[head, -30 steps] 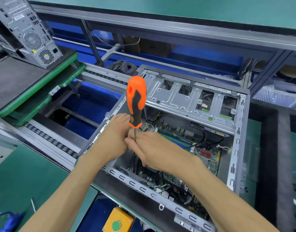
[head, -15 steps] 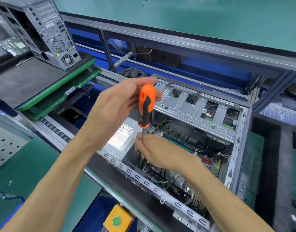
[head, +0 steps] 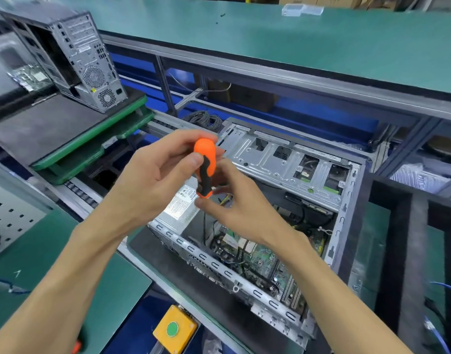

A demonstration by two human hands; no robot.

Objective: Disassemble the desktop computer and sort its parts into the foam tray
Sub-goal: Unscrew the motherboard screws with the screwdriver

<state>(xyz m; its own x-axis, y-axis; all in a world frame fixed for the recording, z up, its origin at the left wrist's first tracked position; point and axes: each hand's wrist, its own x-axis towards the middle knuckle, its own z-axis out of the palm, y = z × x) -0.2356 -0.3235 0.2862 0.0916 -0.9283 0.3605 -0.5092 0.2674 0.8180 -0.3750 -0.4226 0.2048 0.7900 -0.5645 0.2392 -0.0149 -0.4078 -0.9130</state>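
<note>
The open desktop case (head: 283, 154) lies on its side in front of me, its green motherboard (head: 260, 256) and grey power supply (head: 179, 205) exposed. Above the case I hold an orange and black screwdriver (head: 206, 159) upright. My left hand (head: 152, 180) grips the top of its handle with fingers and thumb. My right hand (head: 244, 208) closes thumb and fingers round the lower end of the handle. The thin shaft runs down into the case between the power supply and the board. Black foam tray walls (head: 408, 238) stand at the right of the case.
A second grey tower (head: 84, 54) stands at the back left on a dark mat over green pallets (head: 91, 144). A coil of black cable (head: 202, 118) lies behind the case. A yellow box with a green button (head: 174, 328) sits below the front edge.
My left hand left the case edge and took the top of the screwdriver handle. My right hand rose from the shaft to the handle's lower end. The view shifted back and up.
</note>
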